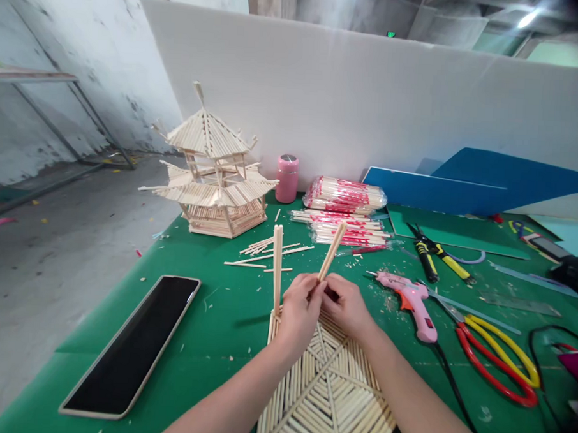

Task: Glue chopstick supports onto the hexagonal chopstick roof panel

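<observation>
Both of my hands meet over the far edge of a flat base made of wooden sticks (327, 378). My left hand (298, 306) and my right hand (345, 302) are closed around the lower part of a bundle of wooden sticks (333, 249), which leans to the right. Its bottom end is hidden behind my fingers, so I cannot tell whether it touches the base. Just left of my left hand, another stick bundle (277, 267) stands upright at the base's far left corner.
A stick pagoda (218, 175) stands at the back left, beside a pink jar (287, 179) and wrapped chopsticks (345, 196). Loose sticks (268, 251) lie before it. A phone (132, 347) is at left; a glue gun (412, 302), scissors (496, 359) and pliers (433, 255) are at right.
</observation>
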Motion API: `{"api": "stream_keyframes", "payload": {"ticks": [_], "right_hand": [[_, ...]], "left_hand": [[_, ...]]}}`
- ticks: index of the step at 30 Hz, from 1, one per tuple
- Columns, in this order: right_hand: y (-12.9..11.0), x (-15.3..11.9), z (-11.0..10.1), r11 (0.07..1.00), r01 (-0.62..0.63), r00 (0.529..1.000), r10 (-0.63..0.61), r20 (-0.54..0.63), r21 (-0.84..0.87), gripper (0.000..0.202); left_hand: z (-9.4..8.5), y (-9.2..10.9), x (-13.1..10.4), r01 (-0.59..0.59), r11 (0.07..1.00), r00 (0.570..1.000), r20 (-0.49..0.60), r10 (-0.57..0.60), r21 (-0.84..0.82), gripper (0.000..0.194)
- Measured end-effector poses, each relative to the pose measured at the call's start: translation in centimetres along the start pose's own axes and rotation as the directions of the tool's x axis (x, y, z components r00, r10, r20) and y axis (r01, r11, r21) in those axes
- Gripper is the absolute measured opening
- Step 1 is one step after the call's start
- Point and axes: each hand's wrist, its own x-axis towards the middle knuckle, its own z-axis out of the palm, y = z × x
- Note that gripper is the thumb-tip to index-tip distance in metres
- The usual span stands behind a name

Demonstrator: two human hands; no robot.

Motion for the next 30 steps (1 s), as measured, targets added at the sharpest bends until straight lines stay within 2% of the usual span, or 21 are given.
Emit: {"api": "stream_keyframes", "payload": {"ticks": [30], "right_hand": [[0.08,0.14,0.17,1.000,0.028,0.999,-0.028,-0.019,-0.011,0.017]], "left_hand": [[0.09,0.25,0.05,0.026,1.000,0.999,-0.046,-0.026,0.003,0.016]]}}
